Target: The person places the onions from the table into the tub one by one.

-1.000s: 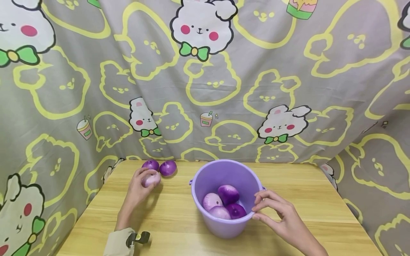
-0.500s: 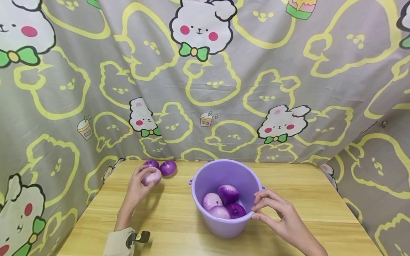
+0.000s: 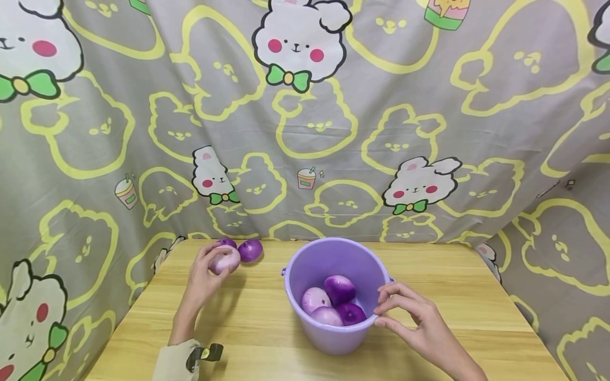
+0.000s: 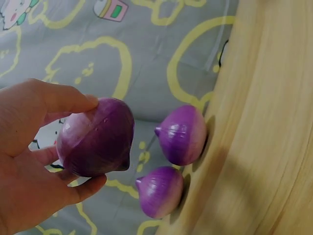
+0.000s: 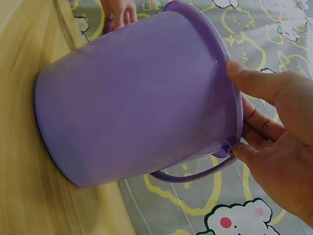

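the left hand (image 3: pixel 201 278) grips an onion (image 3: pixel 226 261) at the far left, seemingly just above the table (image 3: pixel 259 328), though the gap is hard to judge. two purple onions (image 3: pixel 251 251) lie just beyond it. the right hand (image 3: pixel 419 320) pinches the right rim of the upright bucket (image 3: pixel 333 340); four more onions (image 3: pixel 340 289) lie inside.

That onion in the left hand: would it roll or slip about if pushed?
The onion would probably roll, being rounded, though its pointed tip might make it wobble. Its smooth-looking skin suggests it may be slightly slippery. It's likely firm, since the left hand makes no visible dent.
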{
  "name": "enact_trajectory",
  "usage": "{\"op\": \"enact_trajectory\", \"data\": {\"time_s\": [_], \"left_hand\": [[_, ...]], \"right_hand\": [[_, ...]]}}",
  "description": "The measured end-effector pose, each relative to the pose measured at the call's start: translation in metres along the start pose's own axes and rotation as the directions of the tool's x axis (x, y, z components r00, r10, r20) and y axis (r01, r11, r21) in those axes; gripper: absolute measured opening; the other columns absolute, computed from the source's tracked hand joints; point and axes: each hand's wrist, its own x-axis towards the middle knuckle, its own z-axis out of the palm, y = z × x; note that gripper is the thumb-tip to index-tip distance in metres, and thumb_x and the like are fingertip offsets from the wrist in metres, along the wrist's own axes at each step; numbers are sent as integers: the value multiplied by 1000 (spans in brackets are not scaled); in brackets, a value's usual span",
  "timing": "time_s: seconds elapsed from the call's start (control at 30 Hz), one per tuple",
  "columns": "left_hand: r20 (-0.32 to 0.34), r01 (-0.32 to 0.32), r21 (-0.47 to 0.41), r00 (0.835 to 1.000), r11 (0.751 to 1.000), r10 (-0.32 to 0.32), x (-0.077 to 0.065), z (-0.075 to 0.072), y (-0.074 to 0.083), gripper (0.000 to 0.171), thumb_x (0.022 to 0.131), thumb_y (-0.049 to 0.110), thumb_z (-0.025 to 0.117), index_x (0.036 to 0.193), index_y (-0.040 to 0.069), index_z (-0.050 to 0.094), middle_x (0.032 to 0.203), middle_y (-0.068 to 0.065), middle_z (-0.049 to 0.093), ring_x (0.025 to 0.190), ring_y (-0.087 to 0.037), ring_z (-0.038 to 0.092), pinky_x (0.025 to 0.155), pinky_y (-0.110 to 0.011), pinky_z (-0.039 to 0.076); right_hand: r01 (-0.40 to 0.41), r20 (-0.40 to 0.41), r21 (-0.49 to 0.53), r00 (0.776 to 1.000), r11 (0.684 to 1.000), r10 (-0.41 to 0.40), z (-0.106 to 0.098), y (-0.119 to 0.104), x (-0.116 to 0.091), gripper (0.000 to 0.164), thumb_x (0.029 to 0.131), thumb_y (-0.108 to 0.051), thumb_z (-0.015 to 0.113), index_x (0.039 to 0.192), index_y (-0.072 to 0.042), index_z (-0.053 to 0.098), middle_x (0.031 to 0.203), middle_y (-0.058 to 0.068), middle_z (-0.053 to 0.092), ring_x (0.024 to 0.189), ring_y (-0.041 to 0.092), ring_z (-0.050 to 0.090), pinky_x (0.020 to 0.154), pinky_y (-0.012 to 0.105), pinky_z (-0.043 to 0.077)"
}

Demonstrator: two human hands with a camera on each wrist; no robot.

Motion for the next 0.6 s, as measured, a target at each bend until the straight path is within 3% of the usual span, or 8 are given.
{"op": "enact_trajectory", "data": {"time_s": [0.23,0.6], "left_hand": [[-17,-29,8,999,1000,29,1,-3,5,42,74,-5,87,113,6,74,133,-22,57,123,-40,55,94,-19,38],[-26,-53,21,998,998,53,3,-7,10,41,75,-5,86,112,7,74,133,-21,58,122,-38,55,96,-20,39]], "right_hand": [[3,-2,-11,1000,1000,-3,0,0,0,52,63,22,83,101,-12,73,109,7,64,117,17,60,105,24,48],[12,-7,-26,1000,1000,-12,1,0,-2,50,64,19,84,101,-13,74,108,7,65,116,17,60,105,24,48]]}}
